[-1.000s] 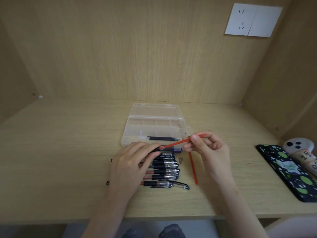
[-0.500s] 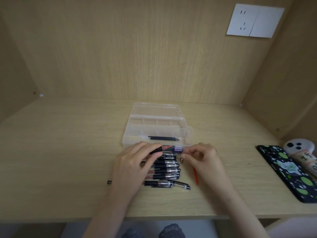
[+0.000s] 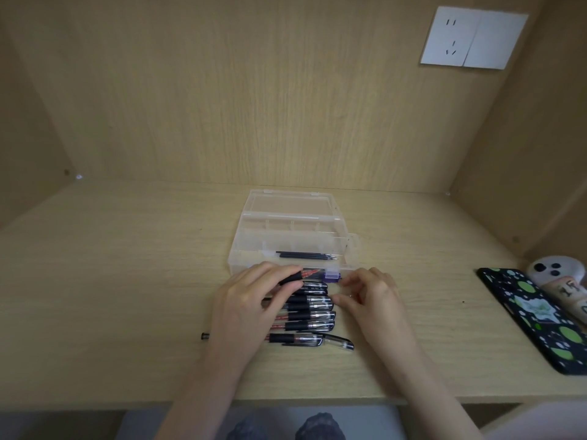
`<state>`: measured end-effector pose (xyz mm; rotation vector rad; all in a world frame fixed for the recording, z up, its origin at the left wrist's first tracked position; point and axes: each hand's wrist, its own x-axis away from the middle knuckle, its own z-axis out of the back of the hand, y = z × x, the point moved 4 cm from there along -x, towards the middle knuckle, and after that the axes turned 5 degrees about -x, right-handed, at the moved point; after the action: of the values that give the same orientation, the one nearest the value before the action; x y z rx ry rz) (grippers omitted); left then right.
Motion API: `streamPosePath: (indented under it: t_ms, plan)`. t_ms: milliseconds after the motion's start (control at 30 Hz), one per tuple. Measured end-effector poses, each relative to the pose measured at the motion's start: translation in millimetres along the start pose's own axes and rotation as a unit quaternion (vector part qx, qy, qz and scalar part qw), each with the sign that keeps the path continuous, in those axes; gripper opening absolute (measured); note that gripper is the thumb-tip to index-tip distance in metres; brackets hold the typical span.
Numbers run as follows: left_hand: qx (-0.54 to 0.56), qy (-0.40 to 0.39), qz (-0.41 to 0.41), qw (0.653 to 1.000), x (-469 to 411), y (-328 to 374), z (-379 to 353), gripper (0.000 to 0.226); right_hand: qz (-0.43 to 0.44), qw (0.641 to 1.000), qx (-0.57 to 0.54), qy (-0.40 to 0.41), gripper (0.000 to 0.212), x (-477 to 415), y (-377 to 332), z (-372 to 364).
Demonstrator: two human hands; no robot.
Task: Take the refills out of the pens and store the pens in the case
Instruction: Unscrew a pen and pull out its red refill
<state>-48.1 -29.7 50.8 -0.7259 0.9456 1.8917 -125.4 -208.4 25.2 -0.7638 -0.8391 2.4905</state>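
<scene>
Two bare hands are working over a row of pens in front of an open storage case.

The left hand (image 3: 251, 300) is pinching the black rubber grip of a clear-barrelled pen (image 3: 309, 274), which is lying along the front wall of the clear plastic case (image 3: 286, 217), just beside its purple latch (image 3: 332, 276). The right hand (image 3: 374, 296) is hovering at the pen's far end with its fingers curled; whether it is holding anything cannot be told. Thin dark refills (image 3: 305, 256) are lying in the case's front compartment. More black-gripped pens (image 3: 309, 314) are lying side by side on the pale wooden desk (image 3: 111, 281), partly under the left hand. A black phone with green spots (image 3: 540, 315) is resting well apart on the right.
</scene>
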Motion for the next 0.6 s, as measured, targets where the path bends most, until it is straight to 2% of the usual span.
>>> streamPosePath:
  t_ms: [300,500,600]
  plan:
    - [0.004,-0.002,-0.002,1.0,0.6,-0.9,-0.8,0.029,-0.041,0.999,0.02,0.011,0.037,1.3,7.6,4.1]
    - [0.004,-0.005,-0.001,1.0,1.1,-1.0,-1.2,0.031,-0.046,0.999,0.002,-0.024,0.024,1.1,4.9,3.2]
    - [-0.002,-0.004,-0.001,1.0,1.0,-0.7,-0.7,0.03,-0.041,0.997,-0.044,-0.038,0.017,1.8,2.3,3.5]
